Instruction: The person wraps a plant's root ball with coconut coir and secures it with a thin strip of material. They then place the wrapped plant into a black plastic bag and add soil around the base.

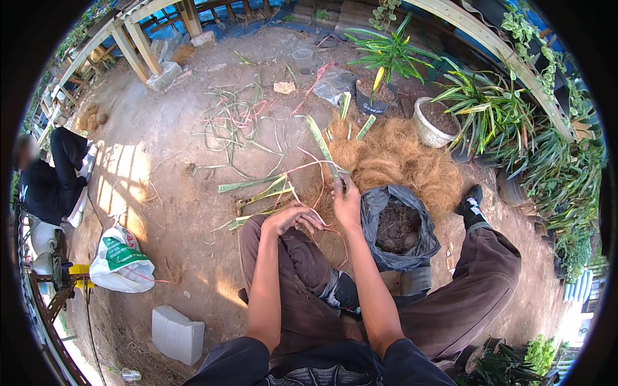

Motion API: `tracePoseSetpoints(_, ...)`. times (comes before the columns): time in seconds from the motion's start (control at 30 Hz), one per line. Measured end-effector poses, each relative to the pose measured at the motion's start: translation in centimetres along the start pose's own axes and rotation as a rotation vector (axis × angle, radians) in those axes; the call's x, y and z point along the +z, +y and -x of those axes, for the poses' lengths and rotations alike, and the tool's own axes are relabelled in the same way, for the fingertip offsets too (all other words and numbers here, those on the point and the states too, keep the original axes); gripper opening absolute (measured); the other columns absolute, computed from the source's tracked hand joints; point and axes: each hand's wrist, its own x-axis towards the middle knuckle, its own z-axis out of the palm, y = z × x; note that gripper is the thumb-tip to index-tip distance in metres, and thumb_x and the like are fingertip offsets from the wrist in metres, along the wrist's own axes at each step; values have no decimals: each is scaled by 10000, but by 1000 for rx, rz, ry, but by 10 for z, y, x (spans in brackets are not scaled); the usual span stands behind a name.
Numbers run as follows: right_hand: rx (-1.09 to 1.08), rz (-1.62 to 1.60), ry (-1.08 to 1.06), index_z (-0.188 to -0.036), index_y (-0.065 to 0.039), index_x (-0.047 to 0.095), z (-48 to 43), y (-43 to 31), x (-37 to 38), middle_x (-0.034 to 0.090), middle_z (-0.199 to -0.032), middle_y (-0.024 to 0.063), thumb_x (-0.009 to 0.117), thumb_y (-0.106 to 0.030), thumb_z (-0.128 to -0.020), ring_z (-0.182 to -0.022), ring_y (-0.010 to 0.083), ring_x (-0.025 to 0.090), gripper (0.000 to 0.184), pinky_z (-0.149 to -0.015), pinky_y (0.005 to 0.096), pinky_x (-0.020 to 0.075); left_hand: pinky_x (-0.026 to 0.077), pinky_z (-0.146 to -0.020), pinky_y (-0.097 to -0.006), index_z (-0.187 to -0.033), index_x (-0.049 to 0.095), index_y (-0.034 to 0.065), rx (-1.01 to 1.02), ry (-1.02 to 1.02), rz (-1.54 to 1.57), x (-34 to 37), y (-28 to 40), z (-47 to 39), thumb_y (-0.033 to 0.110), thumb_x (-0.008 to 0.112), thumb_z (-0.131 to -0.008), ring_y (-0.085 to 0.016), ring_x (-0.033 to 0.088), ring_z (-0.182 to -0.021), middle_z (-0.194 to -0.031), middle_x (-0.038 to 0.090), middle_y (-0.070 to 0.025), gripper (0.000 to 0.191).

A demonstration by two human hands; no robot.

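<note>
My right hand [346, 205] grips the lower end of a long snake plant leaf [318, 137], which points up and away from me. Pink plastic string [309, 166] runs past that lower end and trails in loops between my hands. Over my bent knee, my left hand [294, 218] has its fingers curled on a pale strand of the string. Cut snake plant leaves [251, 185] lie on the soil just beyond the left hand. Right of my right hand stands a black plastic bag [372, 241], its rim rolled open around dark soil [397, 227].
Brown coconut fibre [410, 159] is heaped behind the bag, with upright leaf pieces [367, 126] at it. Beyond are a black potted plant [374, 99] and a white pot [429, 132]. Tangled string [241, 116], a white sack [120, 263], a concrete block [177, 334] and a seated person [48, 183] are leftward.
</note>
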Motion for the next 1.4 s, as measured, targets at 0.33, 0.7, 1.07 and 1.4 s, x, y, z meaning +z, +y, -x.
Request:
tracePoseSetpoints(0.33, -41, 78, 20, -1232, 40, 617, 8, 7, -1, 696, -1018, 180, 573, -216, -1017, -781, 230, 649, 337, -794, 367, 513, 456, -626, -275, -885, 665, 53, 14, 601, -59, -9, -26, -13, 342, 535, -996, -113, 583, -697, -788, 620, -7, 336)
tracePoseSetpoints(0.7, 5, 70, -91, -1189, 25, 632, 30, -10, 11, 662, -1151, 256, 580, -180, -996, -1108, 417, 619, 287, -965, 441, 468, 418, -731, -265, -1182, 640, 130, 138, 608, 345, -16, -15, -6, 504, 522, -1025, -81, 567, -835, -960, 645, 32, 422)
tracePoseSetpoints(1.07, -30, 209, -303, -1157, 18, 648, 45, -7, 5, 715, -926, 200, 557, -143, -1010, -843, 372, 698, 236, -740, 443, 521, 451, -885, -358, -1455, 435, 153, 330, 788, 602, -42, -38, -35, 478, 595, -992, -180, 551, -1036, -1330, 554, -48, 588)
tracePoseSetpoints(1.4, 59, 101, -396, -1149, 26, 653, 48, -19, -23, 726, -890, 180, 543, -79, -994, -824, 346, 712, 217, -741, 442, 534, 531, -729, -228, -1213, 623, 171, 577, 982, 988, -77, -36, -39, 303, 578, -1025, -110, 621, -881, -1093, 650, 27, 235)
